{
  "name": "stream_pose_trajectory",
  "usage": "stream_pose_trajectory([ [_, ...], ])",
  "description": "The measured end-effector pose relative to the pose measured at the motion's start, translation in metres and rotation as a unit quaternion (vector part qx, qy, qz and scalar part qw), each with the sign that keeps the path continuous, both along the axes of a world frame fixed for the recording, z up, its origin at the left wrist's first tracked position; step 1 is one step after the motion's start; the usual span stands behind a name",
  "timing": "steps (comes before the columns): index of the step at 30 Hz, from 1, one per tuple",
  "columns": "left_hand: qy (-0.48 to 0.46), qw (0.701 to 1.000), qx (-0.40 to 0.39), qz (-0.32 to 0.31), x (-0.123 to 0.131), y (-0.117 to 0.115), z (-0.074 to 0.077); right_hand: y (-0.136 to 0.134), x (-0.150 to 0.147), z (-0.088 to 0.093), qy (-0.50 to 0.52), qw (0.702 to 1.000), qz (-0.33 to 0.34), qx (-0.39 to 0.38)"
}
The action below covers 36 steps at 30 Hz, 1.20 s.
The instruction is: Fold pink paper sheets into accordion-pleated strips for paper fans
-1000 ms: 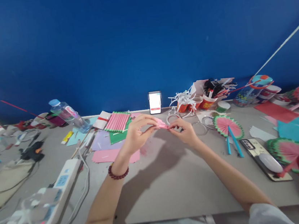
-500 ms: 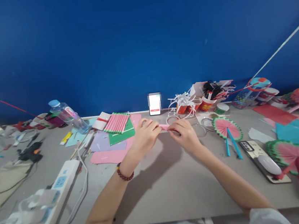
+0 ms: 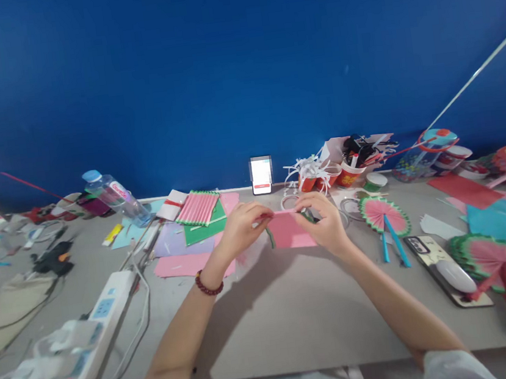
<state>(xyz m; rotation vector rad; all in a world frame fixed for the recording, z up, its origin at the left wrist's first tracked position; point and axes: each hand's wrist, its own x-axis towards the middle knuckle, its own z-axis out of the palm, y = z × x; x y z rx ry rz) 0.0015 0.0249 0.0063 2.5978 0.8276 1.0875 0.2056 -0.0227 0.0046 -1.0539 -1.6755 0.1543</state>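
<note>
A pink sheet of paper (image 3: 289,232) with green edging at its sides hangs between my hands above the table. Its top edge is folded into a narrow strip. My left hand (image 3: 247,227) pinches the strip's left end, and my right hand (image 3: 322,221) grips the right end, partly hiding the green edge there. To the left lies a pleated pink paper (image 3: 198,207) with green ends, on a green sheet (image 3: 218,223). On the right rests a round pink paper fan (image 3: 384,217) with a green rim and blue handles.
A power strip (image 3: 105,318) with cables and a tilted bottle (image 3: 118,197) are at left. A lit phone (image 3: 261,176) leans against the blue wall. Red cups (image 3: 349,174) stand behind my right hand. A white mouse (image 3: 455,277) sits on another phone beside a larger fan (image 3: 497,264).
The pink paper, previously seen only as a thin strip between my fingers, now hangs down as a wide panel. My hands have moved slightly apart.
</note>
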Motion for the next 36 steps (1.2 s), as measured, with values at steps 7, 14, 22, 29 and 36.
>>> stream_pose_trajectory([
  [7, -0.113, 0.989, -0.076, -0.053, 0.019, -0.015, -0.009, -0.005, -0.012, -0.004, -0.031, 0.999, 0.015, -0.005],
  [14, -0.134, 0.98, -0.126, -0.079, 0.018, -0.017, -0.005, -0.007, -0.011, -0.001, 0.0, 0.999, 0.037, -0.02],
  [22, -0.222, 0.943, -0.218, -0.121, 0.015, -0.013, -0.003, -0.016, -0.015, 0.009, -0.009, 0.996, 0.061, -0.07],
  [29, -0.248, 0.893, -0.331, -0.18, 0.013, -0.012, -0.005, -0.02, -0.019, 0.008, 0.015, 0.998, 0.039, -0.051],
  [36, -0.282, 0.861, -0.368, -0.207, 0.014, -0.011, -0.012, -0.025, -0.024, 0.008, 0.007, 0.999, 0.035, -0.018],
])
